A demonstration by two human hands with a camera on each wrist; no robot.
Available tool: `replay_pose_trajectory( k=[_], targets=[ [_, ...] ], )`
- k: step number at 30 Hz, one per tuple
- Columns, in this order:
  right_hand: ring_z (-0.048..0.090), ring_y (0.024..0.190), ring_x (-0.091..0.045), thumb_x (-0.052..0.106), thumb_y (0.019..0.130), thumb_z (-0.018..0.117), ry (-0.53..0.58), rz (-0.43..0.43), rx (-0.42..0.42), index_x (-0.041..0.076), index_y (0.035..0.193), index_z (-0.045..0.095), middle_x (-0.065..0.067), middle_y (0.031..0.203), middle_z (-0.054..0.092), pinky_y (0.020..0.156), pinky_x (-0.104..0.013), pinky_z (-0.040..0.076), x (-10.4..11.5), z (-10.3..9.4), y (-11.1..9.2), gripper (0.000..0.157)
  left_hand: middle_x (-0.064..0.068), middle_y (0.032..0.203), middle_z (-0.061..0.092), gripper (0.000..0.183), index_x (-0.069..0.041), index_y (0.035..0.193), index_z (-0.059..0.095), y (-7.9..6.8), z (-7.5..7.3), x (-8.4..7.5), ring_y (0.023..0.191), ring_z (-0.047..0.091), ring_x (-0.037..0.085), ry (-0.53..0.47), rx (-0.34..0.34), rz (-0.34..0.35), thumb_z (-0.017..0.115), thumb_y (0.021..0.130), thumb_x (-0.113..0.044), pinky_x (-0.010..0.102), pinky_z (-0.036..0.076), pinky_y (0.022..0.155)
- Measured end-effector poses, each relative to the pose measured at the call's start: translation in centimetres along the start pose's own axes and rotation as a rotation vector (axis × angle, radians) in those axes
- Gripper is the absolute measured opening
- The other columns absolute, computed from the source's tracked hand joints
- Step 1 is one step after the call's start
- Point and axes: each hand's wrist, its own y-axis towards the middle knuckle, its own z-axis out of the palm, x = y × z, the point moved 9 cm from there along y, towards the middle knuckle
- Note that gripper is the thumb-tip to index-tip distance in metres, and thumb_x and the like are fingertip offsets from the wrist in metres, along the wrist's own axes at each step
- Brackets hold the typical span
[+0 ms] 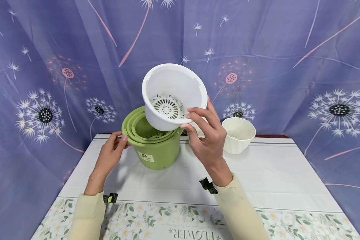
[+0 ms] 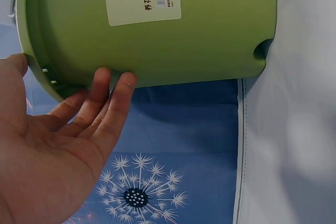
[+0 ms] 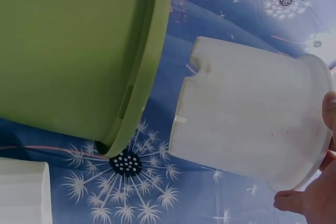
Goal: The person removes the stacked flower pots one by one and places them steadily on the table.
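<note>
**White pot held tilted above the nested green pots**

The white pot [image 1: 180,86] is held at a tilt above the green pot [image 1: 165,155]; a gap between the two is shown in the right wrist view. Its rim is pinched on the near right by the right hand [image 1: 208,135], with the thumb placed outside and fingertips hooked over the edge. Thin, stiff plastic is suggested, so it can be judged light, though slippery (the smooth wall especially); the lipped rim is probably best taken hold of. Slots are cut in its base [image 1: 166,107].

The green pot's rim is gripped on the left by the left hand [image 1: 114,150], and smaller green pots [image 1: 144,126] are nested inside; more weight can be expected there, with stiff walls again. To the right, a fluted white pot [image 1: 239,138] is set on the white cloth [image 1: 288,173], backed on the far side by a dandelion-patterned curtain [image 1: 168,33].
</note>
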Motion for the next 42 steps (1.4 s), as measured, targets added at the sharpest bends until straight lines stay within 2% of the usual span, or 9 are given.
replay_pose_trajectory(
  k=[6,9,12,16,22,26,31,33,42],
  targets=[
    [0.070,0.109,-0.051,0.029,0.098,0.078,-0.004,0.003,-0.021,-0.005,0.094,0.078,-0.024,0.103,0.075,0.121,-0.065,0.036,0.0,-0.8,-0.2,0.035,0.014,0.115,0.070,0.056,-0.010,0.151,0.051,0.0,0.0,0.0,0.111,0.071,0.033,-0.005,-0.003,0.005,0.044,0.114,-0.050,0.019,0.053,0.086],
    [0.072,0.106,-0.047,0.029,0.098,0.079,-0.006,0.005,-0.032,-0.005,0.094,0.078,-0.024,0.103,0.075,0.120,-0.065,0.037,0.1,-1.2,-0.3,0.034,0.014,0.115,0.070,0.056,-0.009,0.151,0.051,0.0,0.0,-0.1,0.111,0.071,0.034,-0.002,-0.006,0.006,0.044,0.114,-0.050,0.020,0.053,0.086],
    [0.073,0.104,-0.047,0.029,0.098,0.079,-0.006,0.004,-0.045,-0.005,0.094,0.078,-0.024,0.103,0.075,0.120,-0.065,0.037,0.3,-1.7,-0.3,0.034,0.015,0.115,0.070,0.055,-0.009,0.151,0.051,0.0,0.0,-0.1,0.111,0.070,0.035,0.000,-0.007,0.008,0.044,0.114,-0.050,0.024,0.055,0.087],
    [0.069,0.110,-0.054,0.031,0.098,0.079,-0.001,0.001,-0.062,-0.006,0.093,0.078,-0.025,0.101,0.075,0.119,-0.066,0.038,0.6,-2.3,-0.1,0.037,0.015,0.115,0.070,0.055,-0.009,0.152,0.050,0.0,0.0,-0.2,0.111,0.070,0.035,-0.001,-0.005,0.013,0.043,0.114,-0.049,0.028,0.056,0.088],
    [0.065,0.117,-0.060,0.033,0.098,0.078,-0.012,0.001,-0.069,-0.006,0.091,0.077,-0.025,0.100,0.075,0.119,-0.066,0.039,1.0,-2.9,-0.1,0.039,0.014,0.115,0.070,0.056,-0.009,0.153,0.050,0.0,0.1,-0.1,0.111,0.070,0.035,-0.004,-0.005,0.010,0.043,0.114,-0.049,0.018,0.054,0.086],
    [0.067,0.112,-0.059,0.034,0.099,0.077,-0.026,0.006,-0.071,-0.006,0.090,0.077,-0.026,0.098,0.075,0.119,-0.065,0.038,1.0,-3.4,-0.1,0.041,0.015,0.115,0.070,0.056,-0.009,0.153,0.049,0.0,0.1,0.0,0.112,0.070,0.036,-0.004,-0.002,0.007,0.043,0.114,-0.049,0.016,0.053,0.086],
    [0.070,0.101,-0.057,0.036,0.098,0.077,-0.049,0.011,-0.080,-0.007,0.089,0.077,-0.026,0.096,0.074,0.119,-0.065,0.039,1.1,-4.0,0.1,0.044,0.014,0.115,0.070,0.056,-0.010,0.153,0.050,0.0,0.2,0.0,0.112,0.070,0.035,0.000,-0.002,0.005,0.043,0.114,-0.049,0.022,0.055,0.088],
    [0.069,0.103,-0.058,0.037,0.099,0.077,-0.057,0.010,-0.084,-0.008,0.089,0.076,-0.027,0.096,0.074,0.119,-0.064,0.039,1.3,-4.3,0.3,0.045,0.014,0.115,0.071,0.056,-0.010,0.153,0.050,0.0,0.2,0.0,0.112,0.070,0.035,0.002,-0.003,0.005,0.043,0.114,-0.049,0.023,0.056,0.088],
    [0.071,0.098,-0.055,0.037,0.099,0.076,-0.098,0.005,-0.090,-0.008,0.088,0.076,-0.028,0.095,0.074,0.118,-0.064,0.040,1.8,-5.3,0.6,0.046,0.015,0.116,0.070,0.055,-0.009,0.152,0.050,0.0,0.2,0.0,0.112,0.070,0.035,-0.007,-0.004,0.002,0.044,0.114,-0.049,0.016,0.053,0.086]
  ],
)
